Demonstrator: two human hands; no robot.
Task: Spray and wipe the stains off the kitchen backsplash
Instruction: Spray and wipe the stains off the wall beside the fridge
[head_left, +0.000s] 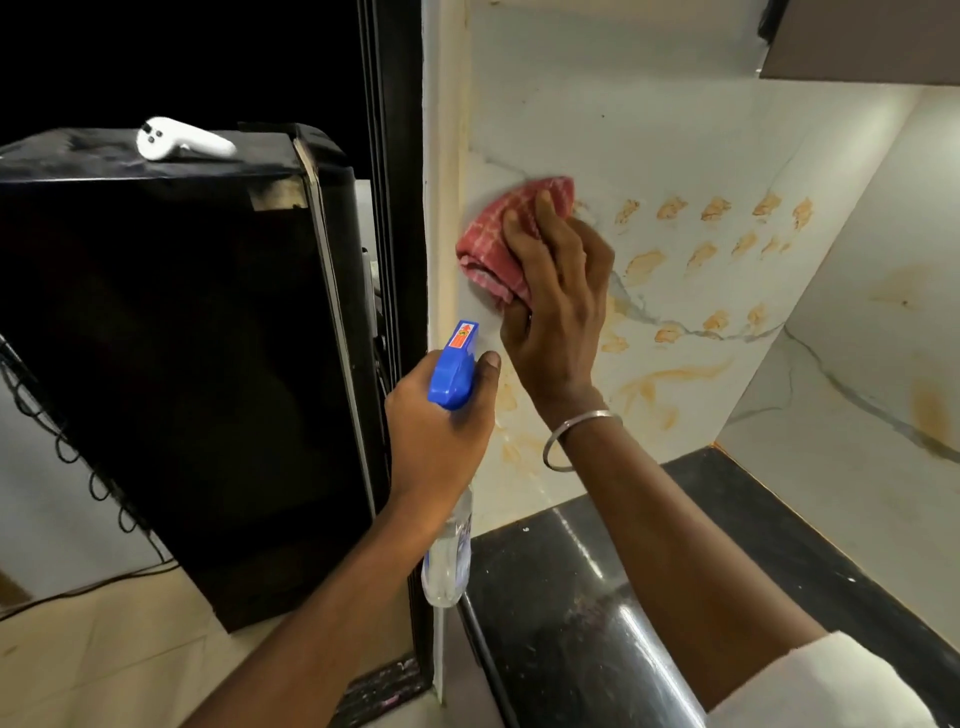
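Head view showed your right hand clutching the bunched red checked cloth, pressing it against the marble-look backsplash near its left edge. Just below, your left hand was wrapped round the spray bottle at its blue trigger neck. The cloth looked soft and light, best held bunched; the bottle rigid, probably slick when wet. Orange-brown stains dotted the tile to the right
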